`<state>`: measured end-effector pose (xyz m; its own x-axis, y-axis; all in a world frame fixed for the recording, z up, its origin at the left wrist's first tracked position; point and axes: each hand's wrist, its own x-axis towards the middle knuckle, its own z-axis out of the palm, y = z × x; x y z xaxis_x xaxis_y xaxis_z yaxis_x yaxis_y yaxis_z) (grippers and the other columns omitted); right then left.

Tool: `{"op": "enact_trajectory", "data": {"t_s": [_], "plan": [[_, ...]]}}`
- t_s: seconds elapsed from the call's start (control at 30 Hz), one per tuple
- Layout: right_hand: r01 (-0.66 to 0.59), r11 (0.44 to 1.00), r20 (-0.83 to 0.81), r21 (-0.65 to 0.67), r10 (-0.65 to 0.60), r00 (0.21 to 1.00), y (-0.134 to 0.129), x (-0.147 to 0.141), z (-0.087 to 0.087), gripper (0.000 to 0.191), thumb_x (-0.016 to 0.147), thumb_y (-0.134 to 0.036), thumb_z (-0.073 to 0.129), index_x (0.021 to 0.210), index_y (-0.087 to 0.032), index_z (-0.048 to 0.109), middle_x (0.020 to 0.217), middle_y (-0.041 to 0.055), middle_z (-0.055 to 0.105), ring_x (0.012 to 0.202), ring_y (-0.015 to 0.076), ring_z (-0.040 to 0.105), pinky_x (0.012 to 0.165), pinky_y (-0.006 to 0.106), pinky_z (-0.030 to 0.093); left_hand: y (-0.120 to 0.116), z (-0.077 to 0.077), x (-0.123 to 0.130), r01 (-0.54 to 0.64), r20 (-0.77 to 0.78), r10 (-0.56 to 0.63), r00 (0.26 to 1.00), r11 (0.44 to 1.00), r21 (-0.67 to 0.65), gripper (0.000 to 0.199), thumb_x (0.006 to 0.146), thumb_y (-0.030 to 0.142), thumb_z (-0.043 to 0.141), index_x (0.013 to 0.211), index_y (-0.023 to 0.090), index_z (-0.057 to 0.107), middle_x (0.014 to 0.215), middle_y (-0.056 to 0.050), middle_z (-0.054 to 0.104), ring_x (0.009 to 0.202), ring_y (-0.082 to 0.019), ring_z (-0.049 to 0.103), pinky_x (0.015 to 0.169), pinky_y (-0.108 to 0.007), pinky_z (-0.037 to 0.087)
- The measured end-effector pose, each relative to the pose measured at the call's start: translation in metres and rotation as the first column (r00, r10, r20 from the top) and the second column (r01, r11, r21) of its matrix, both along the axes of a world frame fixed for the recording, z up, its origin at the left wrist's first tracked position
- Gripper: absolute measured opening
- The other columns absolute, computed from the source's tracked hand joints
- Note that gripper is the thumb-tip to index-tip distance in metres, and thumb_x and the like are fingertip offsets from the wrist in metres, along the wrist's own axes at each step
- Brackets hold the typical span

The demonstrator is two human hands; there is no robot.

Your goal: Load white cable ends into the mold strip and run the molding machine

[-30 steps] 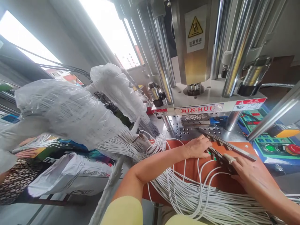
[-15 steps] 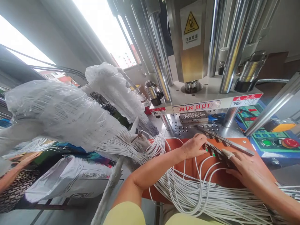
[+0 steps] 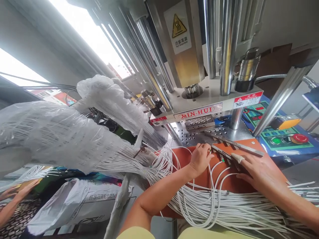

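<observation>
A slotted metal bar fixture (image 3: 222,152) lies on the orange-brown work surface, with small blocks along it and a bit of green near its middle. My left hand (image 3: 200,158) is closed in a pinch at the bar's left end, where a white cable (image 3: 211,174) runs up to the fingertips; the cable's tip is hidden. Over the bar's right part lies my right hand (image 3: 258,171), a pale cover on one finger, fingers and thumb gripping the bar. More white cables loop from the bar toward a thick bundle (image 3: 239,205) in front of me.
Behind the bar rests a second metal bar (image 3: 245,147). A press (image 3: 196,113) with a hot-surface label stands beyond, its control panel (image 3: 286,139) at right. Plastic-wrapped cable bundles (image 3: 57,132) hang at left. A co-worker's arm (image 3: 20,199) shows at far left.
My view has shifted, so the press appears further left and more tilted. My left hand has turned slightly, its fingers more curled at the bar's end. My right hand stays on the bar.
</observation>
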<state>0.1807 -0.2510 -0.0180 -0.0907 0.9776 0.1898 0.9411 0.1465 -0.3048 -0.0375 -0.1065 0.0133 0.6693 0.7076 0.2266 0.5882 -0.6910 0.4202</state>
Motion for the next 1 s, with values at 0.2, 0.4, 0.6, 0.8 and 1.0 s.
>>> {"op": "enact_trajectory", "data": {"t_s": [0.2,0.4,0.6,0.8,1.0], "plan": [[0.035,0.999,-0.066,-0.034,-0.037,0.997,-0.001,-0.003,0.001,0.06,0.083,-0.036,0.069,0.136,-0.025,0.044,0.115,0.0088,0.06,0.11,0.0274,0.058,0.093,0.044,0.048,0.003,0.002,0.0,-0.078,-0.051,0.075,0.996,0.996,-0.049,0.007,0.083,0.014,0.068,0.08,0.018,0.064,0.082,-0.002,0.06,0.084,-0.019,0.053,0.078,-0.031,0.047],[0.036,0.999,-0.084,0.002,-0.036,0.996,-0.001,-0.005,-0.002,0.062,0.08,-0.038,0.072,0.135,-0.023,0.045,0.115,0.009,0.06,0.108,0.0279,0.058,0.092,0.045,0.048,-0.004,-0.005,-0.008,-0.024,-0.185,0.047,0.982,0.992,0.125,0.019,0.087,0.001,0.048,0.092,0.015,0.061,0.092,-0.008,0.06,0.091,-0.023,0.054,0.08,-0.037,0.051],[0.049,0.999,-0.1,0.008,-0.048,0.994,0.0,-0.006,-0.004,0.064,0.08,-0.037,0.073,0.134,-0.024,0.043,0.112,0.0078,0.06,0.104,0.0264,0.058,0.086,0.042,0.05,-0.016,0.015,-0.02,0.047,0.081,-0.04,0.996,0.995,-0.09,0.032,0.09,0.003,0.044,0.109,0.02,0.065,0.099,-0.006,0.06,0.088,-0.016,0.06,0.081,-0.029,0.052],[0.06,0.998,-0.085,0.024,-0.057,0.995,0.0,-0.006,-0.008,0.067,0.079,-0.038,0.073,0.137,-0.025,0.041,0.112,0.0075,0.06,0.106,0.0279,0.058,0.086,0.043,0.051,-0.023,0.027,-0.02,0.088,0.244,-0.005,0.97,0.939,-0.332,0.021,0.09,0.012,0.057,0.105,0.02,0.07,0.095,-0.003,0.069,0.086,-0.014,0.065,0.083,-0.026,0.053],[0.039,0.999,-0.116,0.021,-0.036,0.993,0.0,-0.005,-0.007,0.049,0.081,-0.037,0.072,0.122,-0.024,0.05,0.104,0.0054,0.06,0.099,0.026,0.058,0.084,0.042,0.048,-0.021,0.006,-0.017,0.105,0.286,-0.049,0.957,0.977,-0.186,0.014,0.086,0.012,0.065,0.096,0.019,0.072,0.09,-0.003,0.073,0.086,-0.015,0.067,0.083,-0.026,0.054]]}}
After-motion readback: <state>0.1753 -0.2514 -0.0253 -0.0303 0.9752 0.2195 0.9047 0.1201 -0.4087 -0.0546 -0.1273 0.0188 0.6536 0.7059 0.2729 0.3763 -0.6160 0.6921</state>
